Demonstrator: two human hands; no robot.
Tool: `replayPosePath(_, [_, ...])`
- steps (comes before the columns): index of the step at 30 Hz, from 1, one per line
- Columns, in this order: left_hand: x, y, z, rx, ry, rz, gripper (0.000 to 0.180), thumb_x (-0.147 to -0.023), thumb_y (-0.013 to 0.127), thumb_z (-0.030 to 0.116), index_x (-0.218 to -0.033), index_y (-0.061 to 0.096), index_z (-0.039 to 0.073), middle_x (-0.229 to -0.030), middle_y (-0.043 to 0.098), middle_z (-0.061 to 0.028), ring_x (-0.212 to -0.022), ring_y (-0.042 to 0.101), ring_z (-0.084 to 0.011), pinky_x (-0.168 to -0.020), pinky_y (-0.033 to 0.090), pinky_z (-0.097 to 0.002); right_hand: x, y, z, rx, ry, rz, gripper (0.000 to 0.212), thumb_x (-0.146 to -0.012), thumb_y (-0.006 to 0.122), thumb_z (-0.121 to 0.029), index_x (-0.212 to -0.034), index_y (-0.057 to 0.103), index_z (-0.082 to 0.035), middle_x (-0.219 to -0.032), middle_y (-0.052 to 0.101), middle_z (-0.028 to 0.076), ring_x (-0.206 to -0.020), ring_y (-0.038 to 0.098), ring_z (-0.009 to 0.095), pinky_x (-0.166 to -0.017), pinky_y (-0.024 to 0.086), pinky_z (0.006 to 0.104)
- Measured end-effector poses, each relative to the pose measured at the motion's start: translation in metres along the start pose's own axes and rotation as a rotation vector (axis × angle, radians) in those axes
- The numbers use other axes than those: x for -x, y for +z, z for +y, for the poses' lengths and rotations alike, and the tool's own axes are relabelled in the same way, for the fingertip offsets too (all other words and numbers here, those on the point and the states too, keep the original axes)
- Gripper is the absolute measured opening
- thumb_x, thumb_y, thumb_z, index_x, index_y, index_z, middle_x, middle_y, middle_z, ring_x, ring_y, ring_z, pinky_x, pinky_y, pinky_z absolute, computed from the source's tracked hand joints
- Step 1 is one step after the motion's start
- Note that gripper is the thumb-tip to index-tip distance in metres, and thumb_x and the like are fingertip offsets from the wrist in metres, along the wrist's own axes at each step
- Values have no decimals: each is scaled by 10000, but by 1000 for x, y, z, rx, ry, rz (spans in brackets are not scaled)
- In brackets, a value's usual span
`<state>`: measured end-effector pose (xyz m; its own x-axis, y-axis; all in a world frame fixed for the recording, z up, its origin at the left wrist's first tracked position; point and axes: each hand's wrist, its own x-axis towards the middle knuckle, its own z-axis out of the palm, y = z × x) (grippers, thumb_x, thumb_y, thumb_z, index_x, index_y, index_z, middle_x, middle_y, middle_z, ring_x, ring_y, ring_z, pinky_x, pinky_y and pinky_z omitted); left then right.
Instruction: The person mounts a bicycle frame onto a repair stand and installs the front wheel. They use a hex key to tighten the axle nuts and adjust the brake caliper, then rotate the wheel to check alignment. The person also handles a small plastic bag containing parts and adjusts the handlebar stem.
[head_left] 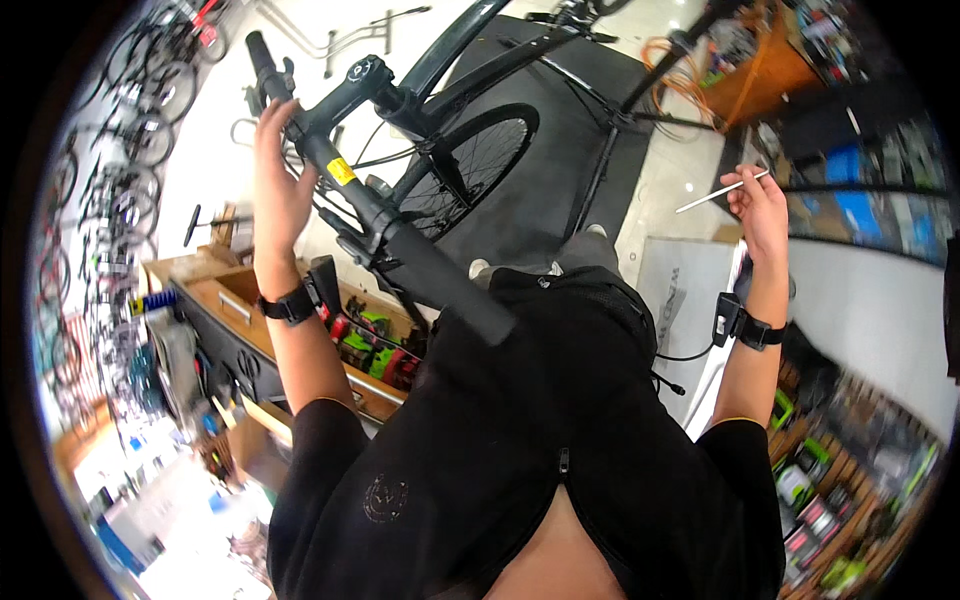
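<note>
A dark bicycle with a flat black handlebar point(340, 190) stands in front of me, its bar running from the far left to near my waist. My left hand point(281, 185) is at the bar's left part, fingers stretched out and thumb apart. It seems to touch the bar but is not wrapped round it. A yellow sticker point(342, 171) marks the bar beside that hand. Over to the right, my right hand point(758, 205) pinches a thin pale rod point(705, 197), which points down to the left. The rod's exact kind is unclear.
The bicycle's wheel point(490, 165) is over a dark mat point(570, 185). An open drawer point(385, 340) of tools and parts lies below my left forearm. Bicycles point(130, 150) line the far left. Crowded shelves point(860, 200) and an orange hose point(665, 60) are on the right.
</note>
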<state>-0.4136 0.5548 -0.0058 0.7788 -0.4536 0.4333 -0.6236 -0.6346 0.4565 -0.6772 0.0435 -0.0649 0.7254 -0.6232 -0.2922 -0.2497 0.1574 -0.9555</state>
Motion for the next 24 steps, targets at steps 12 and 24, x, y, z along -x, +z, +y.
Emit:
replayPosePath(12, [222,66,90,-56,-993,267,353,-874,643,76,-1215,575,18,-1029,661,-114,-952,632,-203,-838,509,-336,-183,-14,27,397,118,-721,174,-1017,493,-226,-985,586,-82,-774,691,43,-615,535,54,-563,395,202])
replayPosePath(24, [220,156,226,29,-1261,95,373,-901,672,154,-1223,563,2,-1149,661,-132,-1090,625,-248,-942,474,-357,-228,108,29,627,-201,-1066,284,-1008,493,-249,-886,595,-14,-674,619,42,-640,578,127,-642,447,283])
